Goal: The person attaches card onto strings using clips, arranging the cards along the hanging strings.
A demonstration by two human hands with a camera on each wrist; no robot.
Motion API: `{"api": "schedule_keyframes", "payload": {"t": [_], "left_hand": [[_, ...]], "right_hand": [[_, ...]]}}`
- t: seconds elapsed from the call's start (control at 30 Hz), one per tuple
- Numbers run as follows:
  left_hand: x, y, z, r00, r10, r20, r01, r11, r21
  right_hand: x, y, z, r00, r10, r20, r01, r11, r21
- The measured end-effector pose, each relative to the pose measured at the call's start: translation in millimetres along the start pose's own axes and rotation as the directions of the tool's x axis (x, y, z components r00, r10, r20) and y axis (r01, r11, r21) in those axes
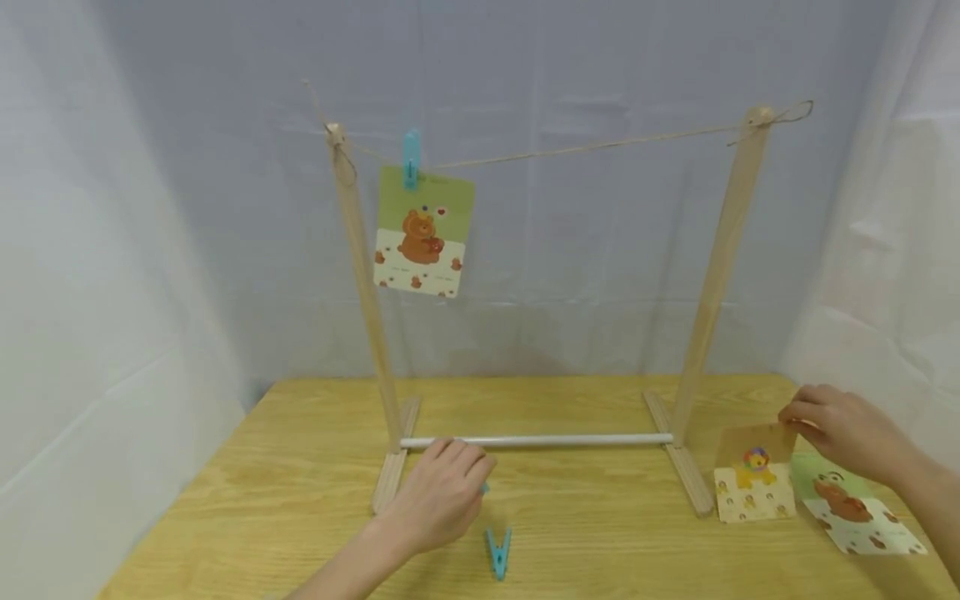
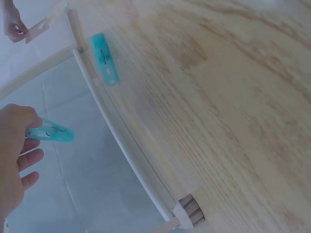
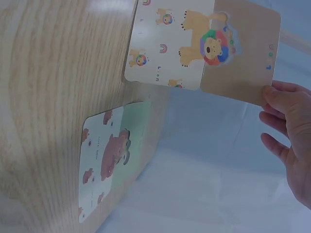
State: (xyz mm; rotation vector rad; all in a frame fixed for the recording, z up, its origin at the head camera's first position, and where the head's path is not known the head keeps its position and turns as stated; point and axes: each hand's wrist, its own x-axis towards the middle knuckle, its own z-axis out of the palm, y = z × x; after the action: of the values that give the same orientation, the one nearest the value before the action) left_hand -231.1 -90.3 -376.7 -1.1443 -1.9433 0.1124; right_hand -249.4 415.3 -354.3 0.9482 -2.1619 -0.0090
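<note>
In the left wrist view my left hand [image 2: 17,150] pinches a blue clothespin [image 2: 56,131] between thumb and finger; in the head view the hand [image 1: 442,496] mostly hides it. A second blue clothespin [image 1: 499,552] lies on the table near that hand. My right hand [image 1: 843,429] holds a lion card [image 1: 756,479] by its upper corner, the card standing tilted up from the table. Beside it a card with a brown animal [image 1: 855,508] lies on the table, partly under the right hand in the head view.
A wooden stand with a left post [image 1: 363,283], a right post [image 1: 720,267] and a white crossbar [image 1: 540,440] rises from the table [image 1: 585,533]. Between the posts runs a string [image 1: 585,148]. From it hangs a bear card [image 1: 423,233], held by a blue clothespin [image 1: 411,158].
</note>
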Motion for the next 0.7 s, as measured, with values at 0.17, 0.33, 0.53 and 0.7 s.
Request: {"api": "schedule_keyframes", "payload": {"t": [0.17,0.33,0.53,0.7], "left_hand": [[1.2,-1.8,-0.7,1.000,0.002,-0.004,-0.002,1.000,0.000],[1.5,-2.6,-2.2,1.000,-0.020,-0.001,0.020,1.000,-0.009],[2.3,-3.4,-2.7,0.999,-0.040,-0.021,0.040,0.999,-0.014],[3.8,-3.4,-3.3,0.998,-0.054,-0.022,0.053,0.998,-0.023]], "right_hand": [[7,-1,-7,1.000,-0.024,-0.015,0.024,1.000,-0.008],[16,-1,-14,0.996,-0.065,-0.060,0.063,0.998,-0.026],[27,-7,-19,0.990,-0.108,-0.096,0.104,0.994,-0.041],[39,-16,-19,0.985,-0.136,-0.106,0.131,0.990,-0.056]]}}
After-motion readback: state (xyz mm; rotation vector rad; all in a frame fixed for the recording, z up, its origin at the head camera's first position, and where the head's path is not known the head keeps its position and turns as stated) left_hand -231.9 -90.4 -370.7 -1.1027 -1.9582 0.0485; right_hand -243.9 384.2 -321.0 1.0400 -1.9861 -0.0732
